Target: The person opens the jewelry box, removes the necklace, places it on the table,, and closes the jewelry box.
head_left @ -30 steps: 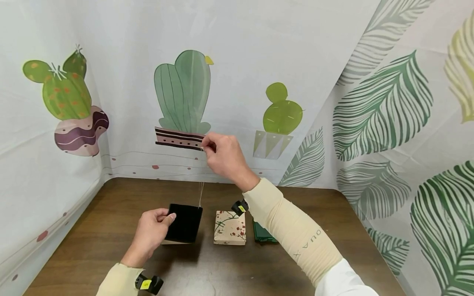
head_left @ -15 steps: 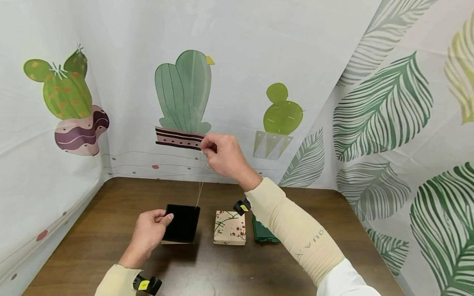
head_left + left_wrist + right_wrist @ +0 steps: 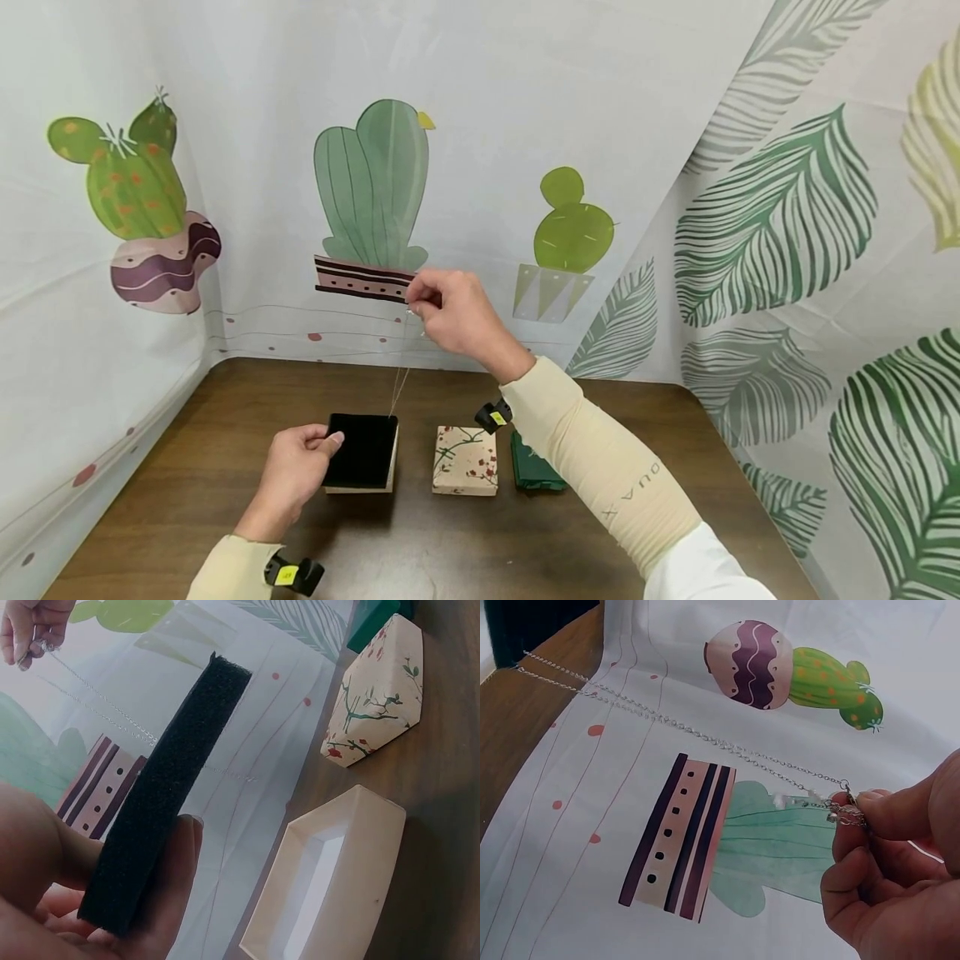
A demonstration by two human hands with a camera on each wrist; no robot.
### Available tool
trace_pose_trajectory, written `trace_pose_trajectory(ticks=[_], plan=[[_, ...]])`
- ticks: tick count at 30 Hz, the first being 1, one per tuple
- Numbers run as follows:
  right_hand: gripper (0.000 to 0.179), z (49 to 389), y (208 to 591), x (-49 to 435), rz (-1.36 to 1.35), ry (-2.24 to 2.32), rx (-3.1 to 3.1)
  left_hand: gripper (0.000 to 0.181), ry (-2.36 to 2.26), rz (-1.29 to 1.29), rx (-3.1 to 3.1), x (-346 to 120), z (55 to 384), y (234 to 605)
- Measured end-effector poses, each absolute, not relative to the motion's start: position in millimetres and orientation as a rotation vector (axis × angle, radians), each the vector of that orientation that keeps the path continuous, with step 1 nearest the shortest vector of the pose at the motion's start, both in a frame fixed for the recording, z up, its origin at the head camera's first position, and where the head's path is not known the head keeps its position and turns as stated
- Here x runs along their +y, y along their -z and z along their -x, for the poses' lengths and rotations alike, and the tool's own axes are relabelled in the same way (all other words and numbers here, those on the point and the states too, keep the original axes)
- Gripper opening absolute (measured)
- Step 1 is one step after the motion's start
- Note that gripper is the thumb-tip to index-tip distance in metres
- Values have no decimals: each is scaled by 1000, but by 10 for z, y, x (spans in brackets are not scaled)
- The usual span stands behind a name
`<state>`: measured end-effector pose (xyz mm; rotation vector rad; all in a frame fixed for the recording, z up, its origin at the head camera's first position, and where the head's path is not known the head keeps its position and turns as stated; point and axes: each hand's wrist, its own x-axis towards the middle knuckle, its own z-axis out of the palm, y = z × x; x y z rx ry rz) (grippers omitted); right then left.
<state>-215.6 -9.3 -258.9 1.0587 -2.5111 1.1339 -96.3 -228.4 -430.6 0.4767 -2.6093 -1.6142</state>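
My left hand (image 3: 292, 475) pinches a black foam pad (image 3: 363, 450) by its left edge. In the left wrist view the pad (image 3: 172, 780) is seen edge-on, between thumb and fingers. An open cream box base (image 3: 367, 862) stands on the table below it. High above, my right hand (image 3: 461, 312) pinches the clasp end of a thin silver chain necklace (image 3: 697, 736) between thumb and fingertips. Its two strands slope down to the pad's far edge and look taut. Whatever hangs at the necklace's lower end is hidden behind the pad.
A cream box lid with red flowers and green branches (image 3: 465, 467) lies on the brown table (image 3: 450, 550). Right of it is a dark green item (image 3: 534, 475), partly under the right forearm. A printed fabric backdrop (image 3: 480, 100) rises behind the table.
My left hand has moved slightly left with the foam pad, which now lies flatter to view. The chain slants more, while my right hand has barely moved.
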Motion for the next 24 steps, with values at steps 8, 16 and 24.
trace_pose_trajectory(ticks=[8, 16, 24], plan=[[14, 2154, 2570, -78, -1042, -1141, -2512, 42, 1632, -502, -2622, -2315, 985, 4323], [10, 2139, 2565, -60, -1046, -1080, -2537, 44, 1640, -494, -2611, -2312, 974, 4303], [9, 2136, 2667, -38, -1100, -1006, -2594, 48, 1670, -516, -2618, -2345, 923, 4316]])
